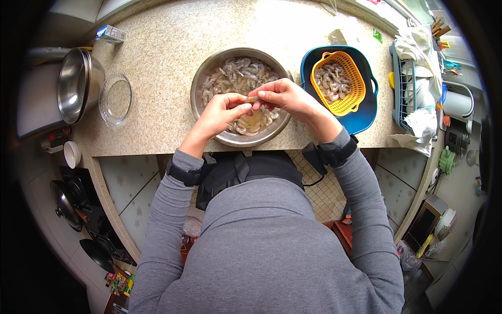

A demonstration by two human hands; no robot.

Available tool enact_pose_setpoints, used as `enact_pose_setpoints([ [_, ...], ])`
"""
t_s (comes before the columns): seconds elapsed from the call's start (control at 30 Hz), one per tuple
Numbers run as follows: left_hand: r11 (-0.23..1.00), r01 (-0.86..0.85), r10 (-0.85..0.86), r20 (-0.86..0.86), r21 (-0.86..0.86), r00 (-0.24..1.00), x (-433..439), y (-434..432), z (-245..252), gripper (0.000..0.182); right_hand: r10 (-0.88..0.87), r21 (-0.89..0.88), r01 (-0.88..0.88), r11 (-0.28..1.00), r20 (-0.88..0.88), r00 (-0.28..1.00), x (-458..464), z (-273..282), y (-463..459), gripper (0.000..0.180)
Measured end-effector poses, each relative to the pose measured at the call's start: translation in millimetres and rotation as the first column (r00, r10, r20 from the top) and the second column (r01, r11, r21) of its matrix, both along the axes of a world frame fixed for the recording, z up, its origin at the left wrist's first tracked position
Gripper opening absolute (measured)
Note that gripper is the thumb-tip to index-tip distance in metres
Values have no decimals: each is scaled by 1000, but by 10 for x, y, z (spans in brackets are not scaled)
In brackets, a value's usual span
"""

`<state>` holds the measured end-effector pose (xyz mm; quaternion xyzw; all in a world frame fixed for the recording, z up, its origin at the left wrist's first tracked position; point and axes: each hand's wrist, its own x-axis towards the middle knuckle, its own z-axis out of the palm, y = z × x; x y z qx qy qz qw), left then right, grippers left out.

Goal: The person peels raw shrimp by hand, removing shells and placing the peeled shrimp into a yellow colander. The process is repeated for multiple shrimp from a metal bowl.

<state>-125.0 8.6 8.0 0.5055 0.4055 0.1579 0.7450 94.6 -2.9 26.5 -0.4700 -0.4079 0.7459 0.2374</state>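
Both my hands meet over a round stainless steel bowl (200, 84) of raw shrimp (239, 74) lying in cloudy liquid. Between the fingertips is one small shrimp (252, 99), pinched from both sides. My left hand (224, 112) grips its left end with thumb and forefinger. At the other end, my right hand (285, 96) pinches it, the remaining fingers curled beneath. Right of the bowl, a yellow plastic basket (359, 84) holds more shrimp (332, 81). That basket sits inside a blue plastic basin (362, 121).
A clear glass dish (116, 99) and nested steel bowls (74, 86) stand at the left. A small box (111, 34) lies at the back left of the speckled countertop (157, 78). On the right is a blue dish rack (403, 88) with dishes and white plastic bags (421, 51).
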Motion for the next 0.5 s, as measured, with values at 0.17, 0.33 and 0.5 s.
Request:
enact_pose_setpoints([
  [0.17,1000,-9,9,45,0,999,-2,14,71,24,-49,-110,37,993,-114,992,-9,66,6,29],
  [0.33,999,-44,41,91,25,995,-3,1,63,24,-21,-23,18,1000,-132,991,-4,56,-1,30],
  [0.5,998,18,-22,63,63,998,1,4,-11,26,-35,53,36,998,-8,999,-51,-5,-22,27],
])
